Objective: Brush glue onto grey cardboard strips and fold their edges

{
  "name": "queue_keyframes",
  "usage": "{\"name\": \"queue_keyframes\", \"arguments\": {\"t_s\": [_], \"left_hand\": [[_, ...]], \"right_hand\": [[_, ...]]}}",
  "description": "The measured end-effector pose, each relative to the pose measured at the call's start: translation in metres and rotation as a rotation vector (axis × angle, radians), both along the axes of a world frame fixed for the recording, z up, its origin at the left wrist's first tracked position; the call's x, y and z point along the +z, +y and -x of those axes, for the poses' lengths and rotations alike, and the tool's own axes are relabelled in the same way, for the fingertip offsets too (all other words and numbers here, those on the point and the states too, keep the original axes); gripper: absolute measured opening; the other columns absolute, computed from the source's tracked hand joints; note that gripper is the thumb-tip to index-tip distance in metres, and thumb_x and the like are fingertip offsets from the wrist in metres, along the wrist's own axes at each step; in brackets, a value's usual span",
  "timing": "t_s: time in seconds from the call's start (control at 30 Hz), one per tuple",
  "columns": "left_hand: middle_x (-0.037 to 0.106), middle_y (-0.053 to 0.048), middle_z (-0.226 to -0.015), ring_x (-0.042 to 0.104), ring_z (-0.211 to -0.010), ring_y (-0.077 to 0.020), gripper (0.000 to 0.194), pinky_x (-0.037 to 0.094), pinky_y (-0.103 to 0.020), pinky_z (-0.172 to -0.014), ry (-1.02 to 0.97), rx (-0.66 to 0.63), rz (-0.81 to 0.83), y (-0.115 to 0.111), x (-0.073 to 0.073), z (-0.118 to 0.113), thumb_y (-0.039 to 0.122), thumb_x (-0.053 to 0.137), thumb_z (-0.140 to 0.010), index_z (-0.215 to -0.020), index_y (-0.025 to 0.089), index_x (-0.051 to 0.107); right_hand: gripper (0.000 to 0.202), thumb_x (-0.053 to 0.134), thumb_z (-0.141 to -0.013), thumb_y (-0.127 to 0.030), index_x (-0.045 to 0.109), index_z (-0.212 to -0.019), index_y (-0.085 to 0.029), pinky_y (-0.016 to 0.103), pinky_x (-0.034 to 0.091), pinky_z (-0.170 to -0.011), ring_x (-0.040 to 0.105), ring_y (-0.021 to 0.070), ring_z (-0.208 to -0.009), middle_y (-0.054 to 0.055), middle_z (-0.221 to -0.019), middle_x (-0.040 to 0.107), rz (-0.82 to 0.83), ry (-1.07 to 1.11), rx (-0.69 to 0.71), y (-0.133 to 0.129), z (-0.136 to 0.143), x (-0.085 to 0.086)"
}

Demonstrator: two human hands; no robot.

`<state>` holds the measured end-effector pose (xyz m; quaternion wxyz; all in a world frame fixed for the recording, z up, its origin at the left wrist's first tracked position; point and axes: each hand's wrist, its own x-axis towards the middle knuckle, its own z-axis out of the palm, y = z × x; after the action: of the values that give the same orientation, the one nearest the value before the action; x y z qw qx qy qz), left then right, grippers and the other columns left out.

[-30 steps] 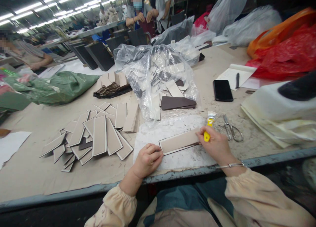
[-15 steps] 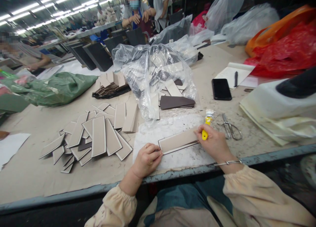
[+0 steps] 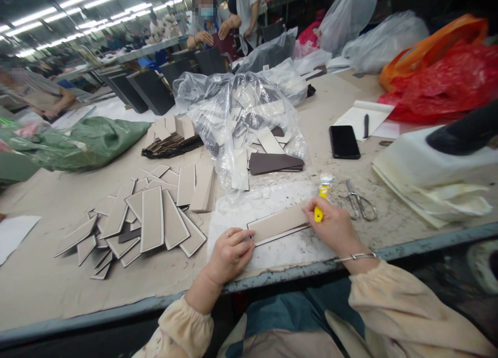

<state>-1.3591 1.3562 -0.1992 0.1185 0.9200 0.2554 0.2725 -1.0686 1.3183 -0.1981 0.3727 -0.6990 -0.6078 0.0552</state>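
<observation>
A long beige panel (image 3: 278, 224) with a dark edge and pale border lies on a white, stained sheet (image 3: 268, 257) in front of me. My left hand (image 3: 232, 250) is closed, its fingertips pressed together on the panel's left end. At the right end, the fingers of my right hand (image 3: 334, 227) pinch the beige strip, whose lower edge stands slightly off the layer below. That same hand also keeps a yellow-handled brush (image 3: 319, 212), its whitish head pointing away from me. Scissors (image 3: 360, 202) rest just beyond my right hand.
Left of the sheet spreads a pile of bordered panels (image 3: 152, 220), with stacked beige strips (image 3: 204, 192) beside it. Behind are a clear plastic bag (image 3: 218, 135) of pieces and dark pieces (image 3: 272, 163). A phone (image 3: 344, 142) and white jug (image 3: 420, 166) stand right. A co-worker (image 3: 212, 28) is across.
The view has shifted slightly. Both hands keep their places on the panel, and the brush stays in my right hand. The co-worker's hands across the table have moved a little.
</observation>
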Motion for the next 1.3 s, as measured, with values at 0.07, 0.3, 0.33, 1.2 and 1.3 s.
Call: {"name": "queue_keyframes", "arguments": {"t_s": [0.07, 0.3, 0.33, 1.2, 1.3], "left_hand": [[0.07, -0.007, -0.107, 0.062, -0.088, -0.0188, 0.012, 0.055, -0.039, -0.081, -0.005, -0.001, -0.003, 0.0, 0.0, 0.0, 0.013, 0.058, -0.084, -0.085, 0.021, 0.068], [0.07, -0.005, -0.106, 0.062, -0.087, -0.0182, 0.012, 0.055, -0.038, -0.082, -0.016, -0.009, -0.001, 0.0, -0.001, 0.0, 0.011, 0.061, -0.082, -0.085, 0.02, 0.067], [0.071, -0.005, -0.106, 0.062, -0.087, -0.018, 0.012, 0.054, -0.038, -0.083, -0.015, -0.012, 0.0, 0.0, -0.001, 0.001, 0.01, 0.061, -0.082, -0.085, 0.02, 0.067], [0.072, -0.003, -0.1, 0.06, -0.084, -0.0157, 0.012, 0.052, -0.033, -0.079, -0.028, -0.022, 0.051, 0.001, 0.003, -0.003, 0.008, 0.062, -0.082, -0.085, 0.019, 0.065], [0.072, -0.003, -0.099, 0.06, -0.084, -0.0157, 0.012, 0.052, -0.033, -0.079, -0.029, -0.021, 0.057, 0.001, 0.003, -0.004, 0.007, 0.061, -0.082, -0.084, 0.019, 0.064]], "right_hand": [[0.012, 0.055, -0.081, -0.026, 0.054, -0.07, -0.023, 0.023, 0.036, -0.051, 0.056, 0.013, -0.05, -0.004, -0.055, 0.056, -0.003, 0.001, 0.005, 0.0, 0.0, 0.0], [0.011, 0.056, -0.08, -0.025, 0.055, -0.07, -0.023, 0.022, 0.036, -0.05, 0.057, 0.0126, -0.051, -0.003, -0.057, 0.057, -0.007, -0.014, 0.003, -0.001, 0.0, 0.001], [0.011, 0.056, -0.081, -0.025, 0.055, -0.07, -0.022, 0.022, 0.037, -0.05, 0.057, 0.0125, -0.051, -0.004, -0.057, 0.057, -0.005, -0.01, 0.005, -0.001, 0.0, 0.001], [0.01, 0.063, -0.077, -0.025, 0.054, -0.073, -0.022, 0.023, 0.036, -0.058, 0.06, 0.0146, -0.061, -0.003, -0.063, 0.06, 0.177, 0.01, -0.077, -0.004, -0.01, 0.005], [0.011, 0.065, -0.076, -0.025, 0.054, -0.075, -0.022, 0.023, 0.036, -0.06, 0.06, 0.015, -0.063, -0.004, -0.065, 0.06, 0.204, 0.03, -0.09, -0.004, -0.01, 0.003]]}}
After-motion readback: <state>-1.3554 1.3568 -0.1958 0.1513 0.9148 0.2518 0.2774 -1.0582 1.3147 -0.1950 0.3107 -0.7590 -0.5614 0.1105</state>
